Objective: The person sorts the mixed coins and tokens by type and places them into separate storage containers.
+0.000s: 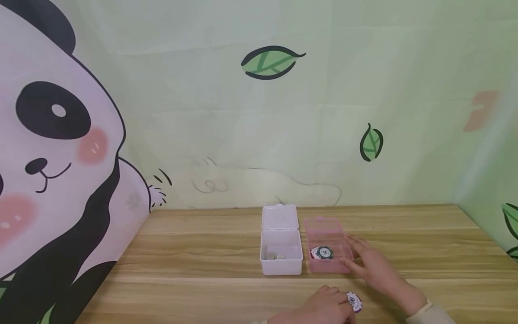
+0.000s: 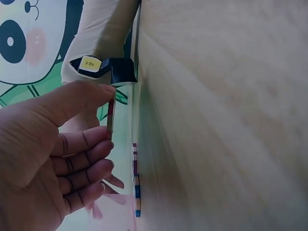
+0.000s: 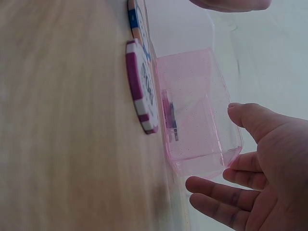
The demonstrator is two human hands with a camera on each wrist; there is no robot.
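Observation:
My left hand (image 1: 323,307) is low over the table in front of the boxes. Thumb and index finger pinch a poker chip (image 2: 111,118), seen edge-on with reddish marks in the left wrist view. A purple-and-white poker chip (image 3: 141,86) lies flat on the table beside that hand. Just past it is a blue-and-orange poker chip (image 3: 137,21), hidden by the hand in the head view. My right hand (image 1: 376,267) holds the right side of a translucent pink box (image 1: 329,267), thumb at its rim. Inside the open box lie a green-edged poker chip (image 1: 325,253) and a red-edged one.
Left of the pink box stands a white plastic box (image 1: 282,267) with its lid raised, small pale pieces (image 1: 274,256) at its bottom. Both boxes sit on a wood-grain table (image 1: 194,252). A printed cloth backdrop (image 1: 202,90) rises behind the table's far edge.

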